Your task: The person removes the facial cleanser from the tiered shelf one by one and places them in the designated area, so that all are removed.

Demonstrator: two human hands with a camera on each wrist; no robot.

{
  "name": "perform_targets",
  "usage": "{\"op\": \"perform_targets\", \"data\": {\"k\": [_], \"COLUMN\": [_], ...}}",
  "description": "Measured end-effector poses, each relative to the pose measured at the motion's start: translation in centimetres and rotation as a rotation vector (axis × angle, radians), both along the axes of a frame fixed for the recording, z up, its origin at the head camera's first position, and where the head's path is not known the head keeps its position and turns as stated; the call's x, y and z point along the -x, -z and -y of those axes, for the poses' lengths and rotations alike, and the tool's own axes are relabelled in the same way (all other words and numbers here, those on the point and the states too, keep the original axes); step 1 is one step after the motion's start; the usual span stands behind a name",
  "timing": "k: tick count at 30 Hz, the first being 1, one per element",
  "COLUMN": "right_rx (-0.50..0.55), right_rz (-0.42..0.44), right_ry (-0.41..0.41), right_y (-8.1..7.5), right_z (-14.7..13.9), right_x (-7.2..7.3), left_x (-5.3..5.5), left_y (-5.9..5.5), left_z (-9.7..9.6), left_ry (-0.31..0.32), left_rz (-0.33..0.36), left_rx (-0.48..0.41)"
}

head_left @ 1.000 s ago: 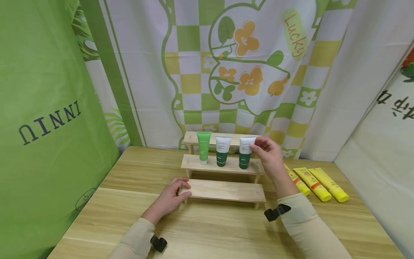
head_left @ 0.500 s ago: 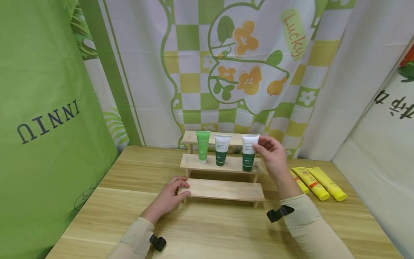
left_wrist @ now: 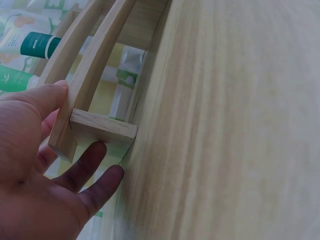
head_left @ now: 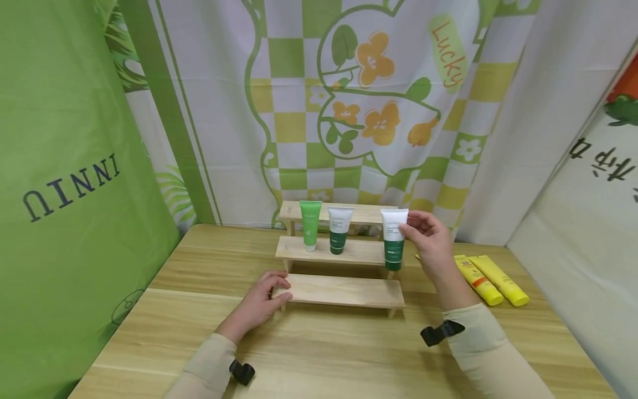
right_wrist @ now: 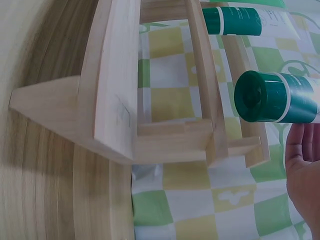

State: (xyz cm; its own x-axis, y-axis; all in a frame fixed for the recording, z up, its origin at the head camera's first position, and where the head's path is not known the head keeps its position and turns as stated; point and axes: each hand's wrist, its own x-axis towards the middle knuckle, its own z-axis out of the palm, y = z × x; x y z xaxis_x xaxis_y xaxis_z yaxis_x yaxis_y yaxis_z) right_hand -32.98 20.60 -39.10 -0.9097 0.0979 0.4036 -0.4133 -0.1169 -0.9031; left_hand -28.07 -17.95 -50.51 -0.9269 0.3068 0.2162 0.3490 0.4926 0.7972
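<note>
My right hand (head_left: 435, 246) pinches a white-and-dark-green squeeze tube (head_left: 394, 241) by its upper right side. The tube is upright, cap down, in front of the right end of the middle step; its green cap (right_wrist: 250, 97) hangs clear of the wood in the right wrist view. My left hand (head_left: 261, 299) holds the left end of the lowest step of a three-step wooden display stand (head_left: 344, 291). In the left wrist view its thumb (left_wrist: 55, 95) lies on the board and two fingertips are near the leg. A matching white-and-green tube (head_left: 338, 230) and a light green tube (head_left: 310, 224) stand on the middle step.
Yellow tubes (head_left: 498, 280) lie on the wooden table (head_left: 319, 354) to the right, partly hidden by my right forearm. A patterned curtain (head_left: 289, 94) hangs close behind the stand. Green cloth (head_left: 75, 249) closes the left side and white cloth the right.
My right hand has lifted the white-and-green tube off the middle step and moved it right and nearer to me. The left hand keeps its hold on the stand.
</note>
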Motion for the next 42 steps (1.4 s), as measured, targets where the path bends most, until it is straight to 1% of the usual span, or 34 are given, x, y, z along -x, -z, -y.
{"op": "perform_targets", "data": {"k": [7, 12, 16, 21, 24, 28, 32, 35, 39, 42], "right_rx": [-0.042, -0.048, -0.047, -0.001, -0.001, -0.011, 0.037, 0.064, 0.088, 0.108], "right_rz": [0.016, 0.043, 0.049, 0.058, 0.074, 0.095, 0.108, 0.103, 0.077, 0.080], "right_ry": [0.035, 0.053, 0.064, 0.048, 0.042, 0.057, 0.058, 0.059, 0.075, 0.084], "right_y": [0.0, 0.3, 0.5, 0.4, 0.2, 0.1, 0.3, 0.6, 1.0, 1.0], "right_z": [-1.6, -2.9, -3.7, -4.6, -5.3, -6.3, -7.4, -8.2, -9.3, -10.0], "right_x": [-0.9, -1.4, -1.6, -1.9, -2.3, -2.8, -3.2, -3.3, -3.3, -3.5], "left_x": [0.1, 0.2, 0.0, 0.0, 0.1, 0.1, 0.2, 0.3, 0.2, 0.2], "left_y": [0.1, 0.1, -0.1, -0.1, -0.1, 0.0, 0.1, 0.1, -0.1, -0.1], "left_z": [-0.1, 0.0, 0.1, 0.1, 0.1, 0.0, 0.0, 0.0, 0.0, 0.0], "left_ry": [-0.002, -0.003, -0.006, -0.004, -0.001, 0.003, 0.006, 0.007, 0.003, 0.002], "left_rz": [0.011, 0.016, 0.029, 0.033, 0.029, 0.022, 0.020, 0.030, 0.043, 0.049], "left_rx": [-0.006, 0.002, -0.001, -0.001, 0.000, 0.001, 0.004, 0.003, -0.001, -0.006]}}
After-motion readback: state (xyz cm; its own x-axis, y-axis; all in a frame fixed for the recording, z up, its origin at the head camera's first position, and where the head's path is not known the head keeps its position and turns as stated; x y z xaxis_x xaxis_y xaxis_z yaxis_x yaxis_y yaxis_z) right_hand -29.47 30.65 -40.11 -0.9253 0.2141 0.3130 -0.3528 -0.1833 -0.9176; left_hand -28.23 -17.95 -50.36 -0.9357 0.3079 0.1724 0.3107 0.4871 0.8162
